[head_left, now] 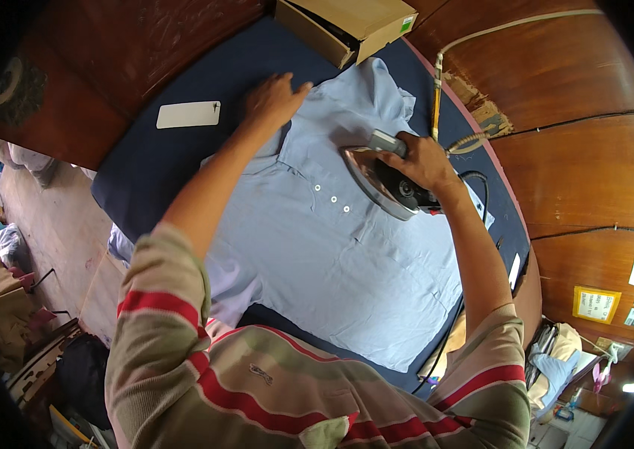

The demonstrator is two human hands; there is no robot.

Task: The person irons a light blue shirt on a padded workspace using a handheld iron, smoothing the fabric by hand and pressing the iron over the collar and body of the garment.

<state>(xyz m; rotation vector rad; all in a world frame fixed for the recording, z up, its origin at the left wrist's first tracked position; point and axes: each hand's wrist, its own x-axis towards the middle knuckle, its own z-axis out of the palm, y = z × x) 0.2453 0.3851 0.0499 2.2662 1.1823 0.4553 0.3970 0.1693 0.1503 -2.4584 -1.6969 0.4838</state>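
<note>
Head view, pale blue buttoned shirt (pixel 332 254) spread flat mid-frame, left hand (pixel 276 101) pressing its collar open-palmed, right hand (pixel 423 161) gripping iron (pixel 384 183).

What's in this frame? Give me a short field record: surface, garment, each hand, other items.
surface: dark blue padded table
garment: light blue polo shirt, laid flat, buttons up
left hand: pressed flat on the shirt near the collar
right hand: gripping the iron, which is tilted on the shirt
other items: cardboard box at far edge; white card on the table; iron's cord
</note>
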